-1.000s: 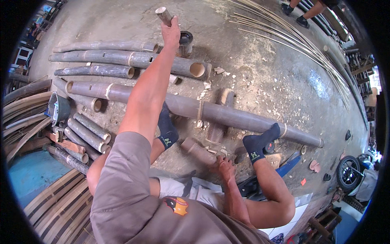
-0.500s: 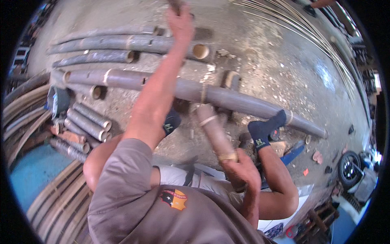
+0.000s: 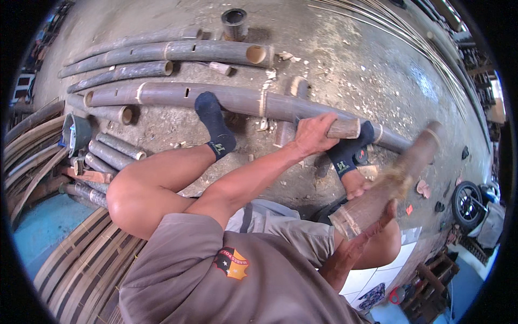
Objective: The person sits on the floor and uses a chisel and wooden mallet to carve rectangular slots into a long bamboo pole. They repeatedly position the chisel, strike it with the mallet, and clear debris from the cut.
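Has a bucket (image 3: pixel 81 136) at far left, beside cut tubes (image 3: pixel 113 155), then a long pole (image 3: pixel 245 101) across the floor (image 3: pixel 167 125). Holds a stick (image 3: pixel 343 129) in the left hand (image 3: pixel 315 133), with grip closed round it, by the right sock (image 3: pixel 339 161). Slants a thick tube (image 3: pixel 372 202) over the right leg (image 3: pixel 387 245), held in the right hand (image 3: pixel 378 222); likely wraps that grip round its underside, fingers partly hidden.
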`<state>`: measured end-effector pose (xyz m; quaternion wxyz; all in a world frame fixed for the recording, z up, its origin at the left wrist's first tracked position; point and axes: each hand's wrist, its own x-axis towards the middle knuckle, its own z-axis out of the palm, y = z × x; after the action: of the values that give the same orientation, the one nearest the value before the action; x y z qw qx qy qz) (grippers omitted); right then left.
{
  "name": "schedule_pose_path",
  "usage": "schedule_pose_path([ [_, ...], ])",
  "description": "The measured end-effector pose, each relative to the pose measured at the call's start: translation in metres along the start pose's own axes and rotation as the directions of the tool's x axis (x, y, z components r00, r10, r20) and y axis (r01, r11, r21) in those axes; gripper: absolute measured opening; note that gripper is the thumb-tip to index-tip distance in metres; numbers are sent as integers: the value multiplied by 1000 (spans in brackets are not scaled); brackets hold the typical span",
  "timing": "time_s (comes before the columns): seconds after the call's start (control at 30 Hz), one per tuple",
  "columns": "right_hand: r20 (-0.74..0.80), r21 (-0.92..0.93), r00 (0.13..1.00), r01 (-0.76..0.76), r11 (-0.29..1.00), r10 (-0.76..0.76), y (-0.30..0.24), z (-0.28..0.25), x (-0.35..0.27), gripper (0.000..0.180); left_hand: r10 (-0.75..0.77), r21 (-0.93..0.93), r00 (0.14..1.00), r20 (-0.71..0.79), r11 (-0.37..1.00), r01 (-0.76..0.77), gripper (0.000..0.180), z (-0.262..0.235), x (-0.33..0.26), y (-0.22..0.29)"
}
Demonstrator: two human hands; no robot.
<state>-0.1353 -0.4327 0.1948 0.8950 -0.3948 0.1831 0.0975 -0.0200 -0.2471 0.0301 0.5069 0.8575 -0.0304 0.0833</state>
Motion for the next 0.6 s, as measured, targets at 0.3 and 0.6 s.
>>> schedule_pose_path([
  [0.3, -34, -553, 986, 116, 825, -161, 7, -7, 0, 73, 36, 25, 998, -58, 999, -35, 41, 5, 27, -20],
  [0.6, 0, -631, 992, 100, 769, -129, 5, -3, 12, 75, 12, 24, 999, -40, 1000, -11, 44, 9, 27, -30],
])
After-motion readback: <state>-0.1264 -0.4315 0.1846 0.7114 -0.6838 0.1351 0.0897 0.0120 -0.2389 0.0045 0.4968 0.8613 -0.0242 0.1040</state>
